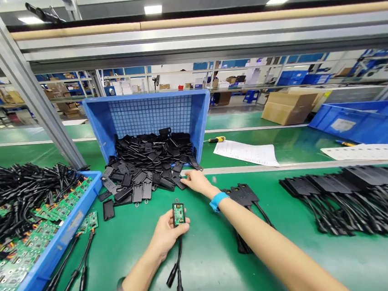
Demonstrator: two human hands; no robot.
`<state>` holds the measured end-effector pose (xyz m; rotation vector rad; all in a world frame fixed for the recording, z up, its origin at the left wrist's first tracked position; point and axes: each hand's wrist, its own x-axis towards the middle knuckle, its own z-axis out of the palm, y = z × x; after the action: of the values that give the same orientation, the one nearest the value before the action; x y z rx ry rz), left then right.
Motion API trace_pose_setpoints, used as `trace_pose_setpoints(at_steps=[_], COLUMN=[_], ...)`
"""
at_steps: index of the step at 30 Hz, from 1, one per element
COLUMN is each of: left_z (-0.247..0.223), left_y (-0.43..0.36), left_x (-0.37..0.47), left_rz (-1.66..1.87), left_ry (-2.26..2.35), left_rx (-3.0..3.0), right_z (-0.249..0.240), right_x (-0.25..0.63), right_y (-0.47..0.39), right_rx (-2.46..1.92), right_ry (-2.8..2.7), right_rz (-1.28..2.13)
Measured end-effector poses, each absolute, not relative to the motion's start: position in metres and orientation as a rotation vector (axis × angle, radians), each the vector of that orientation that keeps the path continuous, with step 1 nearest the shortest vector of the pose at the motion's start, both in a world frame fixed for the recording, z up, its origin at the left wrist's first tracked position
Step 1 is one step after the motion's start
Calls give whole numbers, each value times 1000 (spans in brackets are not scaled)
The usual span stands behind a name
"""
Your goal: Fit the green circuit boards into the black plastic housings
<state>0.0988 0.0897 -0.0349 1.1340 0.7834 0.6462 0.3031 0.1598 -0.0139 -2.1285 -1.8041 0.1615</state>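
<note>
My left hand (171, 232) grips a black case with a green circuit board (179, 214) in it; two black cables (179, 268) hang from its lower end. My right hand (197, 181) reaches to the right edge of a pile of black plastic covers (147, 163), its fingers bent together at a cover; whether it grips one is hard to see. The pile spills from a tipped blue bin (201, 117). A single black cover (108, 209) lies apart, left of the pile. Under my right forearm are several black cased units (242, 195) with cables.
At the left, a blue tray (67, 224) holds green boards with black cables; several cabled boards lie beside it. Rows of black units (349, 190) lie at the right. Behind are paper sheets (246, 152), a yellow-black screwdriver (217, 139), a cardboard box (284, 108) and blue bins (363, 122).
</note>
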Motion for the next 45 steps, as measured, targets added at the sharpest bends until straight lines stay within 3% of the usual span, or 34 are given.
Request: trace_pose_setpoints(at_steps=[7, 13, 20, 27, 32, 41, 45], left_z=[-26, -23, -26, -23, -22, -23, -22], left_y=[85, 81, 81, 77, 75, 83, 83], left_x=[99, 95, 97, 101, 101, 98, 99], left_rz=[694, 746, 757, 617, 639, 886, 814], left_ry=[792, 663, 649, 650, 669, 876, 807], left_rx=[944, 872, 1013, 1028, 1054, 978, 1031], right_z=[5, -12, -33, -18, -15, -22, -16], right_x=[283, 254, 256, 260, 261, 257, 260], right_y=[111, 47, 42, 36, 35, 31, 32], right_rx=[-1974, -1472, -1365, -1285, -1379, -1385, -1259], right_ry=[-1842, -1818, -1305, -1066, -1332, -1208, -1091], right_rz=[81, 387, 802, 840, 748, 1134, 984])
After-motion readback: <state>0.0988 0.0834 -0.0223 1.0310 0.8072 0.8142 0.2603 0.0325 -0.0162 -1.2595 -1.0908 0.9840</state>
